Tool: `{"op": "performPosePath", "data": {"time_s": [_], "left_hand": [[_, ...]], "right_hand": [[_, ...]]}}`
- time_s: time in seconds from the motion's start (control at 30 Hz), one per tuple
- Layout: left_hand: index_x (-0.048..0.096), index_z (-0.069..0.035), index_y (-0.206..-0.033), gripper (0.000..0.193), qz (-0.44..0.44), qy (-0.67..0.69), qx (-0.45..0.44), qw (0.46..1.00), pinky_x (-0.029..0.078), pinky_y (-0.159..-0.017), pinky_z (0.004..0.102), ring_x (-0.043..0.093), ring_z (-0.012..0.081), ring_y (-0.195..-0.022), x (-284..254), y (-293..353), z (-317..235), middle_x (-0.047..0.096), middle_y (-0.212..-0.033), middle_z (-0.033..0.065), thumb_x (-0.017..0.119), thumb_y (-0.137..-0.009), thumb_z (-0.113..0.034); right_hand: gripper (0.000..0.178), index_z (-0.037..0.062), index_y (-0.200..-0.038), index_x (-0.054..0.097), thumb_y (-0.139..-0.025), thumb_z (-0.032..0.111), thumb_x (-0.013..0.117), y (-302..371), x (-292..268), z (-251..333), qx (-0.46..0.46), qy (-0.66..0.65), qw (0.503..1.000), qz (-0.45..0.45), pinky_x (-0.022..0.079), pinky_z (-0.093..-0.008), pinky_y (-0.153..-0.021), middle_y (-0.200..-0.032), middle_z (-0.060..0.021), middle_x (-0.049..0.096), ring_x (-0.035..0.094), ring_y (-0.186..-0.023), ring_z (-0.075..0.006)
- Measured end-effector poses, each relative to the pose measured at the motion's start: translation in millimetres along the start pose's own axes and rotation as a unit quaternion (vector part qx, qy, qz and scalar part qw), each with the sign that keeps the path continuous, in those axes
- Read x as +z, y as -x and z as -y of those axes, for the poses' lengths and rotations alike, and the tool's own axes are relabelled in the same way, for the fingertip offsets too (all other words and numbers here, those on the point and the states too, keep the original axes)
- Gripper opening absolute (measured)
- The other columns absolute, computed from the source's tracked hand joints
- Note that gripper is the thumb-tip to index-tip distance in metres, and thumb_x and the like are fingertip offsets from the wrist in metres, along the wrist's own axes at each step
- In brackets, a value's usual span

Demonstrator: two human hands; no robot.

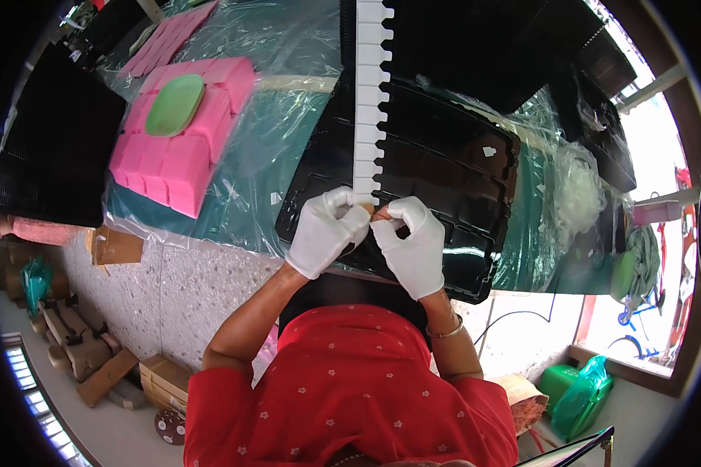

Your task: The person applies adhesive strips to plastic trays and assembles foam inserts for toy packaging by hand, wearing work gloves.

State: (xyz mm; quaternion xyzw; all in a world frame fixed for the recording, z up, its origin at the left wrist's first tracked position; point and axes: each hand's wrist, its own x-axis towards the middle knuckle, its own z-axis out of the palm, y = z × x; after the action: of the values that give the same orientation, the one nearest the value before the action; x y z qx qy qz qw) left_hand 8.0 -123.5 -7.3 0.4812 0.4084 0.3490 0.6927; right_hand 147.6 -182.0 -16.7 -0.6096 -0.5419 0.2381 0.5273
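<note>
A long white notched strip (368,109) runs from the far edge of the view toward me, with teeth along its right side. At its near end my left hand (327,232), in a white glove with bare fingertips, is closed in a pinch on it. My right hand (414,247), gloved the same way, pinches at the same end, its fingertips close against the left ones. The fingers hide the very tip of the strip. Beneath both hands lies a shiny black plastic tray (444,194) with moulded compartments. A small white scrap (489,152) rests on the tray's right part.
Stacked pink foam blocks (160,167) stand at left, with a green dish (174,106) on top. Black stacked trays (58,148) rise at far left. Clear plastic sheeting (245,210) covers the green table. Crumpled clear plastic (576,194) lies at right. Cardboard boxes (166,381) sit on the floor.
</note>
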Motion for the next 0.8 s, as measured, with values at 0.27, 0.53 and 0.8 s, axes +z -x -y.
{"op": "performPosePath", "data": {"time_s": [0.27, 0.53, 0.8], "left_hand": [[0.069, 0.004, -0.096, 0.015, 0.024, -0.094, 0.047, 0.994, 0.046, -0.058, 0.0217, 0.059, 0.0066, -0.067, 25.2, -6.9, 1.3, 0.066, -0.076, 0.0046, 0.061, -0.086, -0.004], [0.069, 0.004, -0.094, 0.015, 0.042, -0.184, 0.117, 0.975, 0.048, -0.061, 0.0229, 0.059, 0.0068, -0.067, 43.4, -6.2, 6.3, 0.067, -0.081, 0.007, 0.062, -0.083, -0.003], [0.071, 0.002, -0.097, 0.023, 0.072, -0.255, 0.036, 0.964, 0.049, -0.057, 0.0234, 0.06, 0.0074, -0.063, -2.3, -37.6, -12.5, 0.066, -0.072, 0.0041, 0.058, -0.086, -0.014]], "right_hand": [[0.012, 0.0023, -0.084, 0.063, -0.075, 0.002, 0.071, 13.2, -17.0, -10.3, -0.006, 0.003, 0.998, -0.067, 0.051, -0.0316, -0.064, -0.082, -0.0115, 0.063, 0.064, -0.07, -0.0223], [0.017, 0.0044, -0.082, 0.061, -0.071, 0.001, 0.074, 22.6, -31.9, -16.8, -0.046, 0.037, 0.991, -0.118, 0.049, -0.0359, -0.062, -0.081, -0.0089, 0.062, 0.06, -0.069, -0.0279], [0.02, 0.0072, -0.076, 0.057, -0.066, -0.002, 0.071, 51.8, -79.2, -2.5, -0.127, 0.207, 0.964, -0.11, 0.044, -0.0363, -0.065, -0.078, -0.0055, 0.058, 0.055, -0.071, -0.0265]]}}
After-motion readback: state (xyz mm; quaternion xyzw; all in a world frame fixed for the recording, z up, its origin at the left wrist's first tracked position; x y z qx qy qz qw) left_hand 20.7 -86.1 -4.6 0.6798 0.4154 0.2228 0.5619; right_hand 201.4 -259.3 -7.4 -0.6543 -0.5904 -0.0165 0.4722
